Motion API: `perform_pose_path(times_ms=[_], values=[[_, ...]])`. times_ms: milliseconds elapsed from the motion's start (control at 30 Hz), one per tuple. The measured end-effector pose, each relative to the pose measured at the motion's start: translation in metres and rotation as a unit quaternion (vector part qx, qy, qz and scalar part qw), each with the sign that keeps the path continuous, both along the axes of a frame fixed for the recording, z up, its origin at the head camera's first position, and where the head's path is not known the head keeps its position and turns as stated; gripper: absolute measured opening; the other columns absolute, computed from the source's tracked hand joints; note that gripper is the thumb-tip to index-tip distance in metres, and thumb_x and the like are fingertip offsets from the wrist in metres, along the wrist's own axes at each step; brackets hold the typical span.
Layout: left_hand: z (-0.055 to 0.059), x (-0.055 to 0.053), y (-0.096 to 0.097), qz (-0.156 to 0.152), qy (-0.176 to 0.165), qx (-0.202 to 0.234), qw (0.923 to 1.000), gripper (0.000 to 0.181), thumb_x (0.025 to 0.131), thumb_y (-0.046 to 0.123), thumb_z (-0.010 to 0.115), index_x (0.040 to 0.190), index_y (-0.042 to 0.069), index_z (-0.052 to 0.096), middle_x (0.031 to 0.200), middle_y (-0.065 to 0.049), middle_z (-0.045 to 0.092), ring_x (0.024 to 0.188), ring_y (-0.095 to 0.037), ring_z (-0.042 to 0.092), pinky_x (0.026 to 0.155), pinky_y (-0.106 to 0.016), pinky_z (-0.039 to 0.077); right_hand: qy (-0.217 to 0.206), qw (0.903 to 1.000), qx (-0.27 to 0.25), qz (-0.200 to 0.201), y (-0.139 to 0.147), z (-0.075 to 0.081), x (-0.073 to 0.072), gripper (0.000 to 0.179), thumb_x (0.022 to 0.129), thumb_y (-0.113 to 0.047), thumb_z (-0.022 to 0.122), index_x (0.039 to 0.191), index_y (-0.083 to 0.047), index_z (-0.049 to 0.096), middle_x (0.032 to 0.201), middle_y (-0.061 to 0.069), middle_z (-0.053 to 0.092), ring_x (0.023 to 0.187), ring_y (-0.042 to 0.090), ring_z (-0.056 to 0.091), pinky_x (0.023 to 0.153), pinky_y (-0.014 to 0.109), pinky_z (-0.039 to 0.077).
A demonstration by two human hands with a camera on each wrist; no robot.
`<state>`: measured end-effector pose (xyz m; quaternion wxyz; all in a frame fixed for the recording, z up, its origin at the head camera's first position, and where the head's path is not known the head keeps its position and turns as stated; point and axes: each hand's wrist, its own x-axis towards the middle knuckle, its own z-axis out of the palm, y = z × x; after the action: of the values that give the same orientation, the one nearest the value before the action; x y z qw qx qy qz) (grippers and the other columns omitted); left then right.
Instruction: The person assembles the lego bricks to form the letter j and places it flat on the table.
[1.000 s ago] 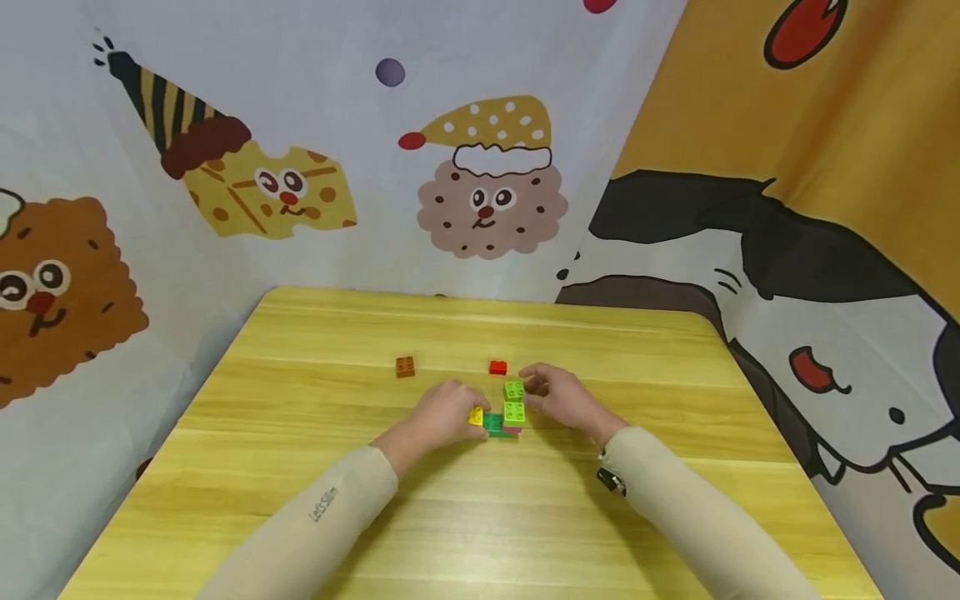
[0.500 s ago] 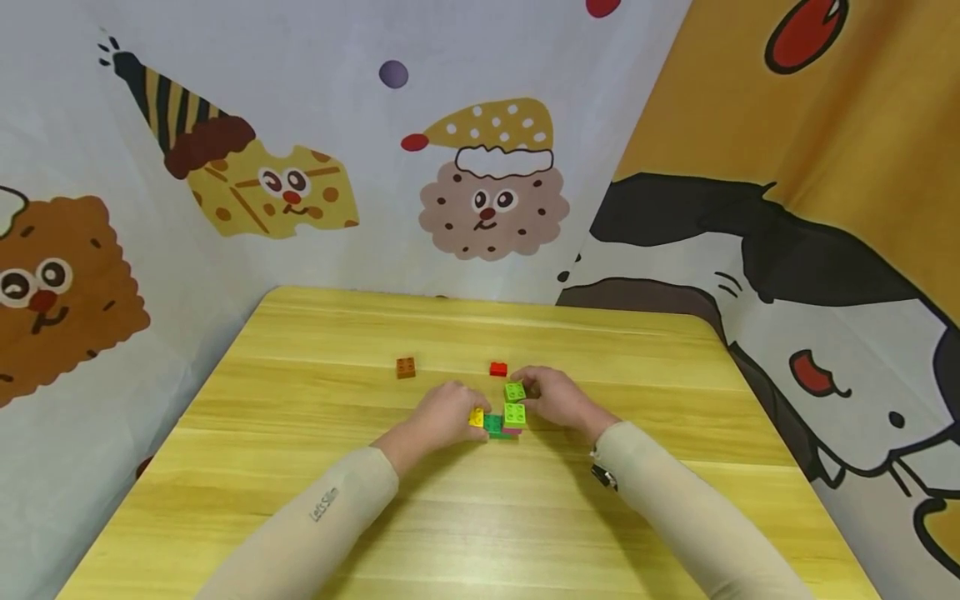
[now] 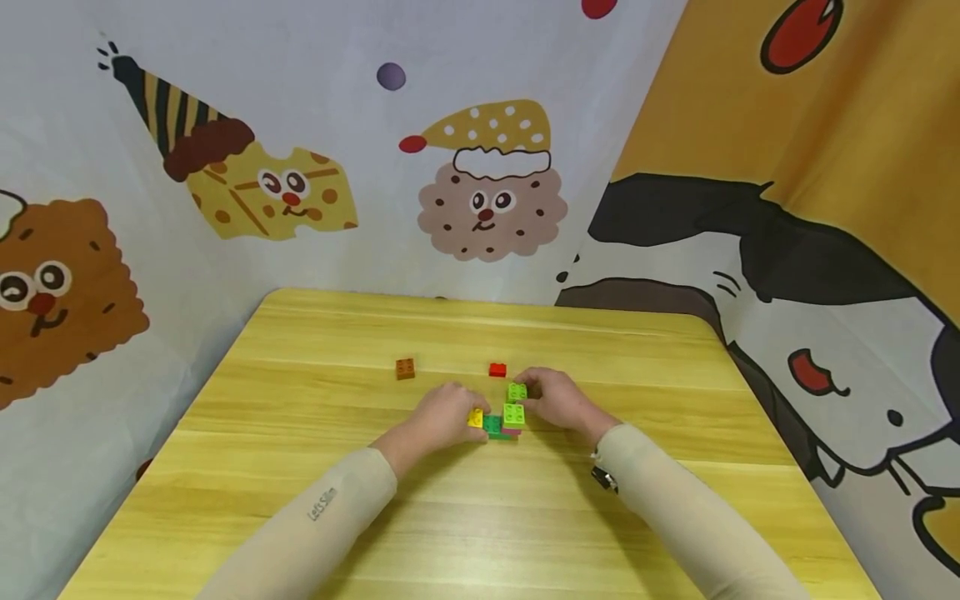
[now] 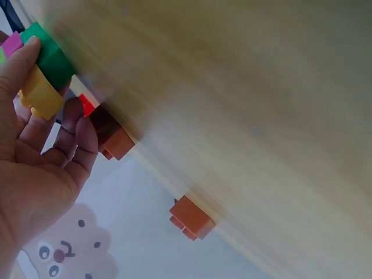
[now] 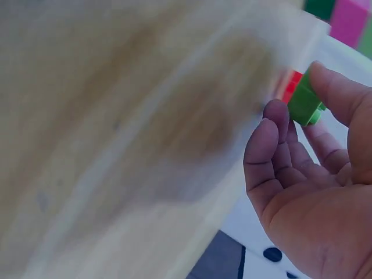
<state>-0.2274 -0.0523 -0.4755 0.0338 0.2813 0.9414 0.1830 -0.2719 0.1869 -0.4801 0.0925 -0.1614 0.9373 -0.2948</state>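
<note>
Dark lettering, which seems to read "Let's Slim", runs along my cream left sleeve (image 3: 341, 492); the characters are small and slanted, so I can't be sure of each one. The sides of the plastic bricks that face the cameras look plain and smooth.

My left hand (image 3: 448, 414) is mostly closed, pinching the yellow and green end of a small assembly on the pale wood-grain counter (image 3: 450, 525). That assembly joins a yellow plastic brick (image 3: 476, 417), a dark green plastic brick (image 3: 492, 425), a pink plastic brick (image 3: 512, 431) and, topmost, a lime-green square plastic brick (image 3: 513, 413) with four round studs.

My right hand (image 3: 557, 397) is partly closed, thumb and fingertips pinching a loose lime-green studded plastic brick (image 3: 517, 391) just behind the assembly; from my right wrist I see a gap between the two. The other fingers curl loosely.

Farther back on the counter lie a small red plastic brick (image 3: 498, 370), near my right fingers, and, well to its left, an orange-brown square plastic brick (image 3: 405, 368) with four studs. From my left wrist, a second brown plastic brick (image 4: 116, 139) shows just beyond my fingers, partly covered by them.
</note>
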Motion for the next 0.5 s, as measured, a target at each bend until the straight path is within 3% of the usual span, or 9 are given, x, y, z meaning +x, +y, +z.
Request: perform_pose_path(times_ms=[200, 333, 500], values=[[0.0, 0.0, -0.001, 0.0, -0.007, -0.018, 0.9998, 0.044, 0.081, 0.04, 0.086, 0.118, 0.018, 0.075, 0.114, 0.001, 0.073, 0.102, -0.023, 0.064, 0.089, -0.041, 0.054, -0.02, 0.9965, -0.077, -0.026, 0.015, 0.023, 0.012, 0.043, 0.093, -0.03, 0.076, 0.131, -0.014, 0.063, 0.121, 0.004, 0.065, 0.101, 0.02, 0.064, 0.079, 0.036, 0.057], [0.0, 0.0, -0.004, 0.003, -0.007, -0.026, 0.9996, 0.046, 0.081, 0.041, 0.085, 0.12, 0.018, 0.074, 0.112, 0.001, 0.073, 0.098, -0.021, 0.063, 0.084, -0.039, 0.054, -0.018, 0.9953, -0.094, 0.013, 0.016, 0.039, 0.026, 0.043, 0.093, -0.036, 0.075, 0.131, -0.017, 0.063, 0.114, 0.0, 0.067, 0.097, 0.018, 0.062, 0.077, 0.035, 0.055], [0.001, 0.0, -0.004, 0.006, -0.009, -0.024, 0.9997, 0.046, 0.081, 0.042, 0.086, 0.119, 0.018, 0.074, 0.106, 0.002, 0.073, 0.091, -0.017, 0.061, 0.077, -0.034, 0.052, -0.017, 0.9934, -0.083, 0.077, 0.007, 0.045, 0.041, 0.039, 0.092, -0.033, 0.077, 0.127, -0.019, 0.064, 0.093, -0.001, 0.068, 0.086, 0.018, 0.063, 0.066, 0.033, 0.056]])
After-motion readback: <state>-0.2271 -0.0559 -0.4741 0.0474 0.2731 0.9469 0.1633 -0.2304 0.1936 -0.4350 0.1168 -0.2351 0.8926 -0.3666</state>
